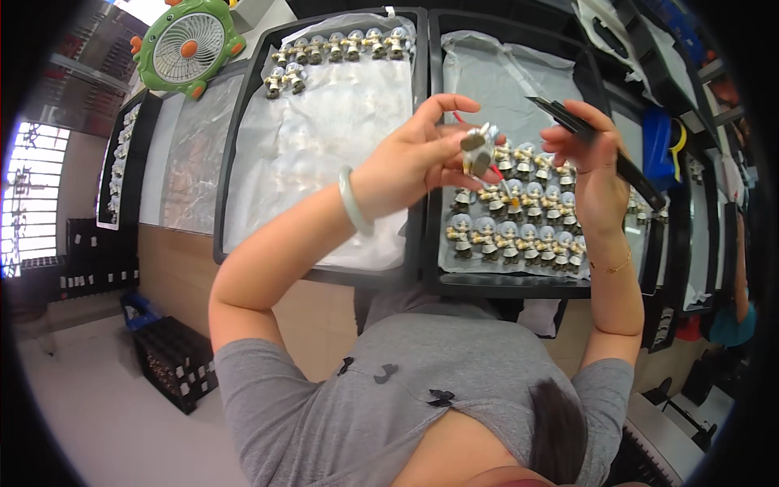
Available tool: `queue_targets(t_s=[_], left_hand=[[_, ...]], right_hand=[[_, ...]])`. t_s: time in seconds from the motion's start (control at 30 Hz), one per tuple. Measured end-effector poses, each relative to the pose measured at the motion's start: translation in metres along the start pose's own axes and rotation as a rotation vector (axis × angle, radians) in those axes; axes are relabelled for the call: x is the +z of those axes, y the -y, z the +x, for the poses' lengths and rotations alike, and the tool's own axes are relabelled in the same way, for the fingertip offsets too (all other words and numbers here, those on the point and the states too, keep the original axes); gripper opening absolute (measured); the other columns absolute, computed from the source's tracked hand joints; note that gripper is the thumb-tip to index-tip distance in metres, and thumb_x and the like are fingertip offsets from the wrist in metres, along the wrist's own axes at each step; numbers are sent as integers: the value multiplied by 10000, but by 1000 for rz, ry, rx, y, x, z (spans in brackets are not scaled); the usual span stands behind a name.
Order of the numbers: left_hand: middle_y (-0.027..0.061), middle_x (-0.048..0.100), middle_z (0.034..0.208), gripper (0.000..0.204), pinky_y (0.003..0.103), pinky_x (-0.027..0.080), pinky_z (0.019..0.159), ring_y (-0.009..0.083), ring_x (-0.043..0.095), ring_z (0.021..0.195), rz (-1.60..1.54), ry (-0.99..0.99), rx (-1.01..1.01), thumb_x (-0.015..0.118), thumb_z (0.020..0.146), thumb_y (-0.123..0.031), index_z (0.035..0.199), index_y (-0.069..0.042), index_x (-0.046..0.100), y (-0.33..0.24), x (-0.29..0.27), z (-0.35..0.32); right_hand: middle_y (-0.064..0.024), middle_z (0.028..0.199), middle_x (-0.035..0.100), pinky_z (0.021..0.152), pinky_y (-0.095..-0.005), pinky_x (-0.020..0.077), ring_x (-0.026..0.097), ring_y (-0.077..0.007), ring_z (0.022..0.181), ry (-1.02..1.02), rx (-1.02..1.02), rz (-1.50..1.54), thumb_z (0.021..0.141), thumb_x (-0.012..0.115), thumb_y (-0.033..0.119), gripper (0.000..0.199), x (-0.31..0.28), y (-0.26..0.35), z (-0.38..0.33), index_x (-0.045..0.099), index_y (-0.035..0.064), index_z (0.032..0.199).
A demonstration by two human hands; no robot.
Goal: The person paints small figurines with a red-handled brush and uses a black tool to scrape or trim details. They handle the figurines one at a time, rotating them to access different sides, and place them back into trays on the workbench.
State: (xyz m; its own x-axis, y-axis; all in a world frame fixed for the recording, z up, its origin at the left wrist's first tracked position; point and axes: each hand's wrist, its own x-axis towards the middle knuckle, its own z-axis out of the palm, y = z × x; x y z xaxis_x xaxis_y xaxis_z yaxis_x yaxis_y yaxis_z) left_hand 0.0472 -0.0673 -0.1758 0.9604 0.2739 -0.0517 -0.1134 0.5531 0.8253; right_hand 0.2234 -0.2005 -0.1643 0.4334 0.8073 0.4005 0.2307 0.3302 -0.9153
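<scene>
My left hand [426, 150] pinches a small figurine [479, 150] with pale blue hair, tipped over so its dark base shows, above the right tray. A thin red stick [497, 172] passes by the same fingers; whether they grip it is hard to tell. My right hand [596, 162], slightly blurred, is closed around a black utility knife [641, 180], its blade end pointing toward the figurine but apart from it. Under both hands, rows of similar figurines [509, 237] stand on the paper liner of the right black tray [511, 288].
The left black tray [324, 278] holds several figurines [335, 47] at its far end on white paper. A green fan [188, 49] stands at the far left. Beyond the right tray is a blue container [659, 146]. A black crate [172, 357] sits on the floor.
</scene>
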Motion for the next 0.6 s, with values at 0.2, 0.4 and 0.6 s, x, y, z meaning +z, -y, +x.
queue_targets(t_s=[0.2,0.4,0.6], left_hand=[[168,353,1249,608,355,406,871,226,493,992,-34,93,21,566,719,-113,1260,-90,288,8,-3,-19],[184,329,1222,755,368,379,915,252,478,1042,344,137,207,575,563,63,1170,-163,188,15,1,-21],[173,332,1218,828,393,344,951,292,433,1120,251,146,214,576,560,91,1203,-181,130,21,1,-20]], right_hand=[[-123,895,610,615,-208,425,589,-146,788,144,69,-28,895,377,372,432,5,-20,-13,502,-6,1061],[-106,879,604,616,-213,415,572,-135,782,158,119,-61,903,352,365,426,-4,-23,-10,497,-1,1066],[-102,871,604,621,-220,400,561,-129,781,189,141,-84,898,341,394,458,-3,-24,-9,496,-1,1068]])
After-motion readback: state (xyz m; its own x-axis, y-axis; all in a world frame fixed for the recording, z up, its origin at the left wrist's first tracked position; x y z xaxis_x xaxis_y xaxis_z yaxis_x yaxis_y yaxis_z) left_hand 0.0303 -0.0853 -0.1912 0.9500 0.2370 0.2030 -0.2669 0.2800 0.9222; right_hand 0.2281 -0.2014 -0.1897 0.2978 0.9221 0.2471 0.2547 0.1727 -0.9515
